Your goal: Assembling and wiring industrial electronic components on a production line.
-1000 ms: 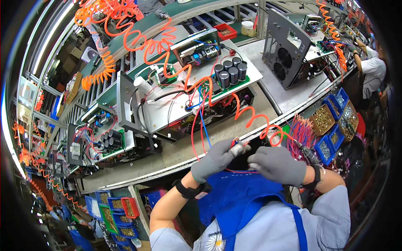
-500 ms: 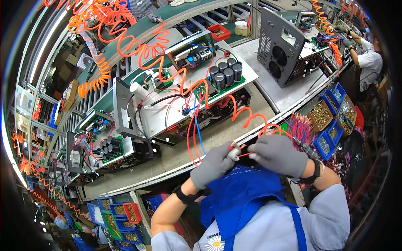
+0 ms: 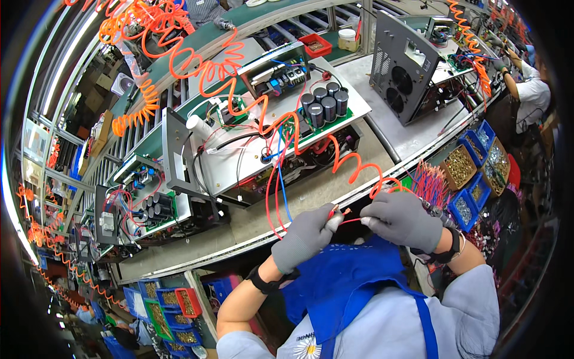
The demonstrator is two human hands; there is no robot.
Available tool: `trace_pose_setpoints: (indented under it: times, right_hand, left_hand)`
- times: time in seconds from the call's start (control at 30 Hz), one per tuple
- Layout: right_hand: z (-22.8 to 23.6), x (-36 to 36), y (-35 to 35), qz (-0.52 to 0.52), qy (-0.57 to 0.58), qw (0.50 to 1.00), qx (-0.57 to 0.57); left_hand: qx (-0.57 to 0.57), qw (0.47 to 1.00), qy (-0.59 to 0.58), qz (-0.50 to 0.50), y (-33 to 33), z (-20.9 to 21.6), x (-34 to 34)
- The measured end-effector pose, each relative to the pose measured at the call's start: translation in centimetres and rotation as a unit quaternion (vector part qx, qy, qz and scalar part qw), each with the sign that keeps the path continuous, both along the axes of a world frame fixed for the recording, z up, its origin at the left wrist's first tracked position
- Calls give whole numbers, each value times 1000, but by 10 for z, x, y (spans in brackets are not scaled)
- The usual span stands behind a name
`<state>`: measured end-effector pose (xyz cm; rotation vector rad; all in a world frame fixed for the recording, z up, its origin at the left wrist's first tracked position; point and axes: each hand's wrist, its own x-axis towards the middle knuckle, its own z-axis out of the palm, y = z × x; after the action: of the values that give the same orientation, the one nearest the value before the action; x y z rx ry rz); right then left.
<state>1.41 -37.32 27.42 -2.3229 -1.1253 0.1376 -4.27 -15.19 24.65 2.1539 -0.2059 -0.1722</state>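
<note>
Since the frame half a second ago, the right hand [image 3: 403,222] has edged away from the left hand [image 3: 304,239], so a slightly longer stretch of red wire [image 3: 351,221] shows in the gap between them. Both hands are gloved and held above the blue apron [image 3: 341,278], just at the near edge of the table [image 3: 161,260]. On the left, thumb and fingers are pinched together, with reddish wire ends [image 3: 334,210] poking out above them. On the right, the fingers are curled in and seem to pinch the far end of that wire; their tips are too small to tell exactly.

For this handling of the wire, it would be best to keep the left pinch firm and close to the ends, so none slips, and let the right hand work with a light, straight pull instead of a jerk.

Beyond the left hand, red leads [image 3: 269,203] and a blue lead [image 3: 283,190] run up to the chassis [image 3: 239,161]; some slack in them would likely spare their joints. Past the right hand, an orange coiled hose [image 3: 354,169] loops close by and could snag a sleeve or the wire. Farther off stand black capacitors [image 3: 323,107] and a grey fan panel [image 3: 396,48].
</note>
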Motion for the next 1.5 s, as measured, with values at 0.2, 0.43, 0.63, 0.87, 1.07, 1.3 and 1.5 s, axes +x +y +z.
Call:
trace_pose_setpoints:
  times: [0.2, 0.43, 0.63, 0.87, 1.07, 1.3, 1.5]
  right_hand:
    - [1, 0, 2, 15, -37, 999, 22]
    - [5, 5, -4, 42, -123, 991, 29]
    - [8, 11, -1, 72, -154, 982, 78]
    - [9, 24, 2, 105, -73, 987, 93]
    - [1, 32, 10, 139, 44, 979, 141]
    - [-15, 31, 17, 154, 167, 947, 228]
    - [-27, 4, 20, 90, 330, 895, 288]
  left_hand:
    - [-25, 999, -5, -20, -9, 1, 3]
    - [-26, 999, 36, -26, -6, 8, 0]
    - [-61, 994, 67, -58, 0, 12, -1]
    - [-76, 990, 65, -95, 8, 20, -5]
    - [-86, 981, 135, -107, 14, 22, -3]
    - [-221, 960, 159, -72, 14, 32, -5]
    - [-266, 958, 106, -4, 7, 27, -11]
